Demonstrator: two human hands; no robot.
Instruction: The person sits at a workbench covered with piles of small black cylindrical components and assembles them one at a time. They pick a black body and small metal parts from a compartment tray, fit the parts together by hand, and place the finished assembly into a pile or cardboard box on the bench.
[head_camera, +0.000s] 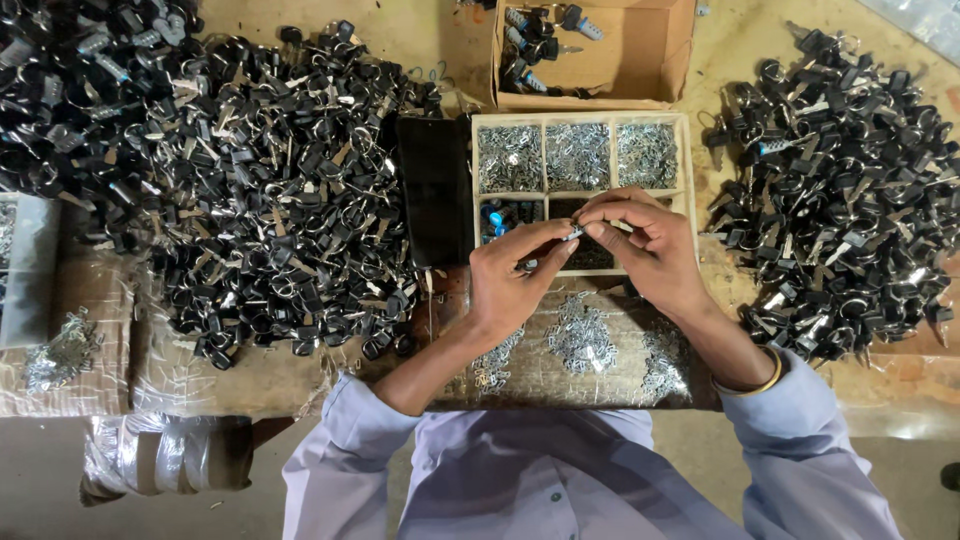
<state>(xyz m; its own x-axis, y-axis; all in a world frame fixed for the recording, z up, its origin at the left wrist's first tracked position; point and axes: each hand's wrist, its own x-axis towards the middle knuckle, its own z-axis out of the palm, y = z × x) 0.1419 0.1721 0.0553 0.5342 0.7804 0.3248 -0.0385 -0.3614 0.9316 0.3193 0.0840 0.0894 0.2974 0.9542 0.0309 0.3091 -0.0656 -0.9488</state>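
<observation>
A large heap of black keys (250, 190) is seen far left of the grip. The left hand (515, 275) and right hand (640, 245) are closed together on a small metal part (573, 233), pinched between the fingertips, just above a wooden tray (580, 122) with compartments. Behind the tray a brown carton (650, 60) is cut off by the edge. At right a second key heap (845, 190) is spread. The part's shape is hard to make out.
</observation>
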